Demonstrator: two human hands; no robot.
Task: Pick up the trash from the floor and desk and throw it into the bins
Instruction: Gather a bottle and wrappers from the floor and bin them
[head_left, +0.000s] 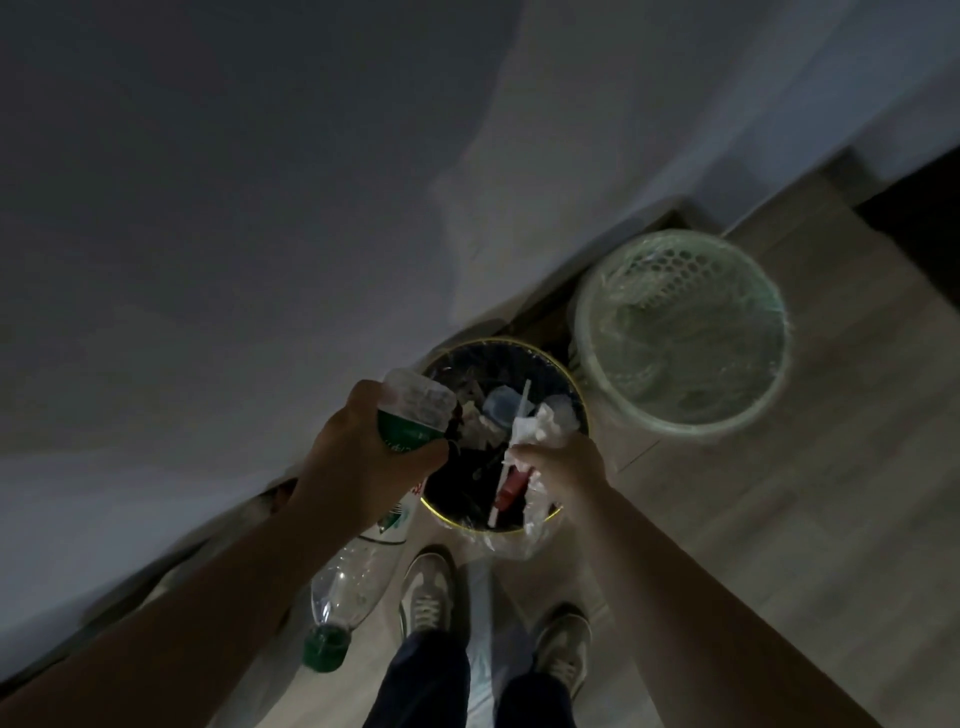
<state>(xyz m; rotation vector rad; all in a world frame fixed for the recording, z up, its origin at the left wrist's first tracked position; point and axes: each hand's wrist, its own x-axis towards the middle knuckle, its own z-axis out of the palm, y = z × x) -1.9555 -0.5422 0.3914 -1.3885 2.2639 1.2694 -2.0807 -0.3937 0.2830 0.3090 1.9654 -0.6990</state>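
At the centre of the frame, a clear plastic bottle is gripped in the curled left hand and crumpled paper is pinched by the right hand, both held above the littered dark bin, apparently for dropping, with a pale lined bin at the upper right.

It's dim in here, everything grey and grainy. The wall beyond the fingers of the left hand sits in broad shadow, paler beyond the right hand, where weak light falls. The tissue its fingers pinch is the brightest thing. The bottle gripped in the left fingers looks soft; the pale bin past the right fingertips is smeared by motion blur.
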